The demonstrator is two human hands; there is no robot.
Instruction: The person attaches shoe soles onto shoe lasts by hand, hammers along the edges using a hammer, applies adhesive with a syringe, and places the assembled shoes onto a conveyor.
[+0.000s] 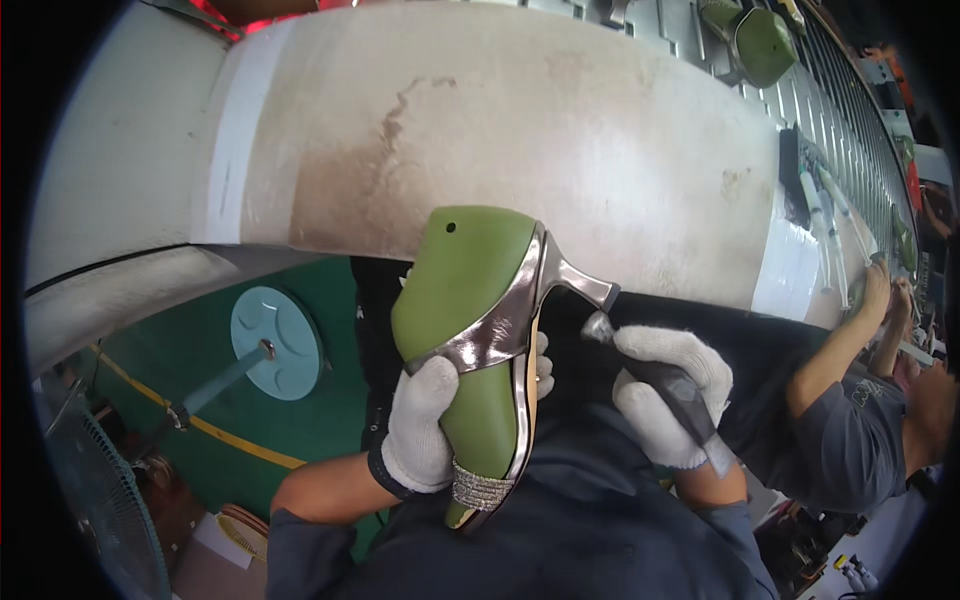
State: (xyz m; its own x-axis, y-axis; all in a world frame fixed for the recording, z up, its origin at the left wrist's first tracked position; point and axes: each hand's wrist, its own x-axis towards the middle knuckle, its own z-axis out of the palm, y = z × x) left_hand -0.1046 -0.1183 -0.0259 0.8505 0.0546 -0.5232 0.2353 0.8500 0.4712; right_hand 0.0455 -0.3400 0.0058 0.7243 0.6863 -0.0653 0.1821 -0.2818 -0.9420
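My left hand (418,425), in a white knit glove, is closed round a metallic bronze high-heeled shoe (500,335) with a green shoe last (465,265) inside it. The shoe is tilted toe down, and its toe strap (482,488) is covered with sparkling stones. The heel points right, toward my right hand (672,385), also gloved in white. That hand is closed on a dark, narrow tool (685,400) with a shiny, blunt tip (598,328) just below the heel's end. I cannot make out the tool's exact kind.
A stained pale bench (560,130) curves across ahead. Beyond it runs a slatted metal conveyor (690,45) carrying another green last (765,48). Syringe-like tubes (822,205) lie at the right, near a co-worker's arm (845,335). A round blue stool (275,340) stands left.
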